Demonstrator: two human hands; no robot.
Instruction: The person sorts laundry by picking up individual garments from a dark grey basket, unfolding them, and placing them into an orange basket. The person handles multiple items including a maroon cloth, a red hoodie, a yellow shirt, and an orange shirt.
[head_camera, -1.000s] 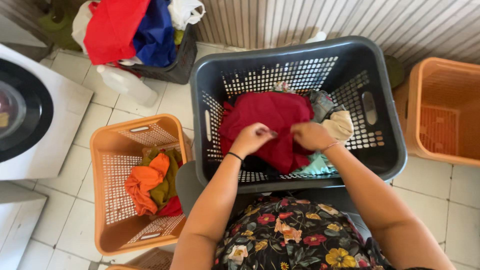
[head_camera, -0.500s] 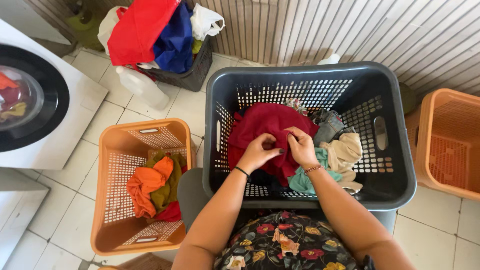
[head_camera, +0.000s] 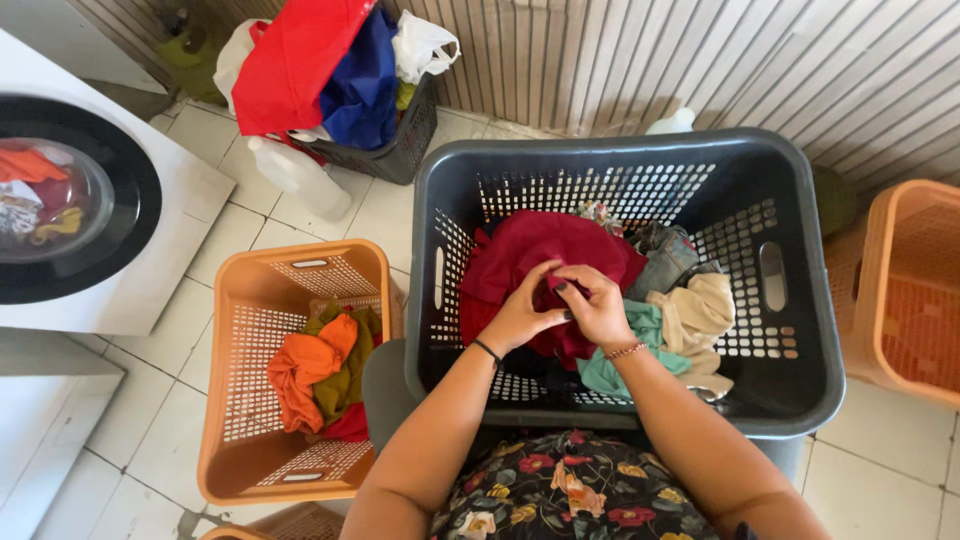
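Both hands met over the dark red garment (head_camera: 530, 265), heaped toward the left wall of the grey basket (head_camera: 620, 155). The left hand (head_camera: 520, 315) and right hand (head_camera: 600, 305) pinched one fold directly beneath their closed fingertips, equally near.

Orange basket (head_camera: 232, 400); washing machine (head_camera: 150, 250)

Both hands close together, left hand (head_camera: 522, 318), right hand (head_camera: 600, 305), fingers pinched

red cloth (head_camera: 540, 265) soft matt, grey basket (head_camera: 800, 330) plastic
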